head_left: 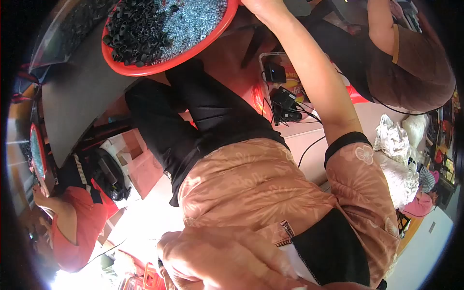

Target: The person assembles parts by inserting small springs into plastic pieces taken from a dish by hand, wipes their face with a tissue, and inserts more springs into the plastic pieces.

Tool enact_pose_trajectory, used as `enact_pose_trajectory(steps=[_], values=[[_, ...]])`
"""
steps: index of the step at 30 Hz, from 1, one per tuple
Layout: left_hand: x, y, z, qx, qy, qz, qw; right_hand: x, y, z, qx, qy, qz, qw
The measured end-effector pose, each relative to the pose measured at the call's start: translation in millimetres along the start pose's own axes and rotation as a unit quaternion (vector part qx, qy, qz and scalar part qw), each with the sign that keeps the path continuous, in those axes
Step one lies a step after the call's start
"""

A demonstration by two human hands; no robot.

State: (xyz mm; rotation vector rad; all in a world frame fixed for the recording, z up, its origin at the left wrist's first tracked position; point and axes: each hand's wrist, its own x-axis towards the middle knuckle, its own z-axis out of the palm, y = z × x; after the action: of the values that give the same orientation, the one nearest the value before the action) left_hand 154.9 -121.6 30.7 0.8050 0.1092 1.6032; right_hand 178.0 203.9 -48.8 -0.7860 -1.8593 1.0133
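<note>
A red round basin (159, 69) at the top holds many small black pieces (133, 31) and clear bluish pieces (193, 24). My right hand (263, 7) is at the basin's right rim, partly cut off by the top edge; its fingers are mostly out of frame, so their grip does not show. Close to the camera at the bottom is my left hand (208, 256), large and overexposed, in front of my patterned shirt (237, 183). Its fingers are bent or hidden, and nothing held can be made out.
A clear plastic bin (263, 60) with black adapters (285, 99) and cables stands right of my legs. One person in brown (411, 67) sits at upper right, another in red (79, 227) at lower left. A grey tabletop (67, 111) curves along the left; white bags (394, 164) lie right.
</note>
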Motion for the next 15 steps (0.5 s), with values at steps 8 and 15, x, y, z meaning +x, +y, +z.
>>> enact_pose_trajectory(steps=[8, 15], values=[[-5.6, 30.3, 25.1, 0.61, 0.078, 0.044, 0.787, -1.3, -0.2, -2.5, -0.018, 0.008, -0.011, 1.0], [0.5, 0.4, 42.8, 0.601, 0.099, 0.124, 0.784, -2.7, -4.8, -1.1, -0.025, 0.01, 0.015, 1.0]])
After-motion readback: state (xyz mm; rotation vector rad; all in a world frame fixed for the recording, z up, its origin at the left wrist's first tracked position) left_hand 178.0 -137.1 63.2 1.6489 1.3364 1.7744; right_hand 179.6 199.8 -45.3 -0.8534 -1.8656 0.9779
